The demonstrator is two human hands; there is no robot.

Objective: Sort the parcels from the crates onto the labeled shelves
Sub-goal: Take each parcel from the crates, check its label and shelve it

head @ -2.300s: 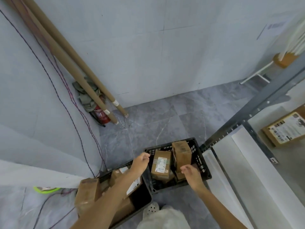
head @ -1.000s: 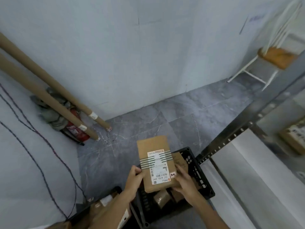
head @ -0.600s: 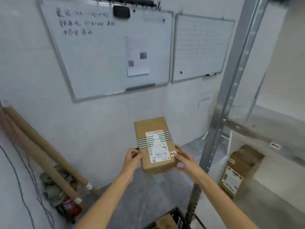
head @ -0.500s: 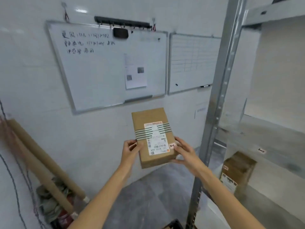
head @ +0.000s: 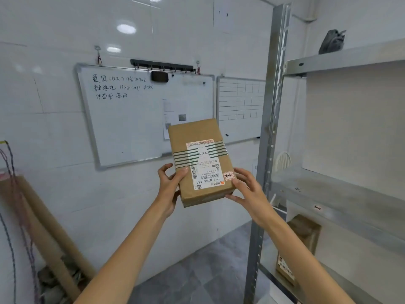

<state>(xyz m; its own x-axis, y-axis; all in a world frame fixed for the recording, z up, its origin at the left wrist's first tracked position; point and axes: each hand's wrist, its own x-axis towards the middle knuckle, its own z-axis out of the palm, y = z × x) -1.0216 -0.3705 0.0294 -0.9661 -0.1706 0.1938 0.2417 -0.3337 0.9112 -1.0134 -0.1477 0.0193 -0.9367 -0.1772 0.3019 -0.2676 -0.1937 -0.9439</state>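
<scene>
I hold a brown cardboard parcel (head: pixel 198 150) up at chest height in front of the wall. It has a white shipping label, green striped tape and a small tag reading 1-2. My left hand (head: pixel 169 185) grips its left edge with thumb on top. My right hand (head: pixel 246 189) grips its lower right corner. The metal shelf rack (head: pixel 339 194) stands to the right, with a small label on the middle shelf's front edge. Another cardboard parcel (head: pixel 302 233) sits on the lower shelf.
The rack's upright post (head: pixel 271 132) stands just right of the parcel. Two whiteboards (head: pixel 140 119) hang on the wall behind. Cardboard tubes (head: pixel 37 227) and cables lean at the left. A dark object (head: pixel 332 41) lies on the top shelf. Grey tiled floor lies below.
I picked the parcel out of the black crate with both hands and raised it while my view lifted from the floor to the wall and shelves.
</scene>
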